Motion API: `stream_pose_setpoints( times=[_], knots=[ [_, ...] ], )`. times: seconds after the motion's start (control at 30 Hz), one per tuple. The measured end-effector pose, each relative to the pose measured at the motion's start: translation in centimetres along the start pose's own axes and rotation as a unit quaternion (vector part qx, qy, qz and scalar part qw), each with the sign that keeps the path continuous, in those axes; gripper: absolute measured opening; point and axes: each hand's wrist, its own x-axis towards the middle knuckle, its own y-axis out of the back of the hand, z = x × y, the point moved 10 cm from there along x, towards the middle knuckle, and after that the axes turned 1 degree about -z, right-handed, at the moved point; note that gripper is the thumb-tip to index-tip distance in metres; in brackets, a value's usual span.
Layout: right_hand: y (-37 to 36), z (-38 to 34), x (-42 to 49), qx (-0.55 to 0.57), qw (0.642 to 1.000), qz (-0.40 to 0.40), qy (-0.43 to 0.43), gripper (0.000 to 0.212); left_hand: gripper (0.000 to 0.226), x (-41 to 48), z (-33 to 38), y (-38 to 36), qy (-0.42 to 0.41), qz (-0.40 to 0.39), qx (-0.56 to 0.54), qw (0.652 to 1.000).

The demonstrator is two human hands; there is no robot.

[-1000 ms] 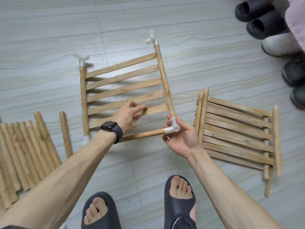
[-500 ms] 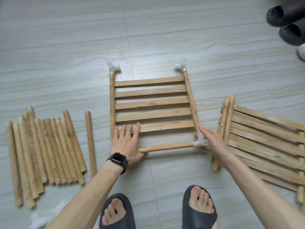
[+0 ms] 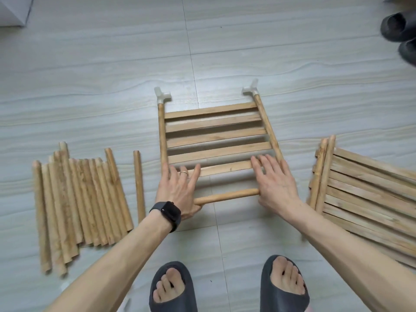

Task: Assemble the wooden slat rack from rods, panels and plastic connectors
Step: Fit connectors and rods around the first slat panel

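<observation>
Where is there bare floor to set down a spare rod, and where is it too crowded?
The widest bare floor lies beyond the white connectors, up to the black slippers far right. A smaller patch lies between the cross rod and the feet. Crowded: the strips between loose rod and slat panel, and between it and the stacked panels.

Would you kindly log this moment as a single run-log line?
left hand: flat on slat panel | right hand: flat on it | cross rod: between hands | loose rods: left
</observation>
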Motion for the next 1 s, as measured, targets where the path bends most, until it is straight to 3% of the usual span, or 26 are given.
stream_pose_setpoints(
  times=[0.13,0.37,0.43,0.5,0.57,0.63,0.83,1.0],
  knots=[
    [-0.2,-0.9,0.1,-0.063,0.996,0.000,0.059,0.098,0.094,-0.3,-3.0,-1.3,0.005,-0.038,-0.008,0.999],
    [-1.7,0.3,0.2,-0.094,0.986,-0.090,0.108,0.099,0.075,-1.1,-3.7,-2.3,-0.014,-0.035,-0.017,0.999],
    [-1.5,0.5,0.1,-0.104,0.982,-0.085,0.130,0.088,0.070,-1.1,-3.2,-2.5,-0.016,-0.027,-0.015,0.999],
    [-1.0,0.5,0.3,-0.105,0.982,-0.058,0.148,0.062,0.065,-1.0,-2.8,-2.4,-0.019,-0.014,-0.010,1.000],
    [-0.7,0.8,0.7,-0.097,0.983,-0.047,0.147,0.047,0.063,-0.9,-2.5,-2.3,-0.022,-0.007,-0.009,1.000],
    [-0.7,0.9,0.9,-0.093,0.985,-0.049,0.139,0.046,0.064,-0.7,-2.3,-2.3,-0.024,-0.010,-0.004,1.000],
    [-0.9,1.5,0.4,-0.112,0.986,-0.042,0.112,0.052,0.100,-0.3,-3.3,-3.5,-0.030,-0.050,0.051,0.997],
    [-0.5,1.3,0.1,-0.110,0.992,-0.009,0.062,0.054,0.083,-0.1,-2.6,-2.6,-0.051,-0.049,0.083,0.994]
  ],
)
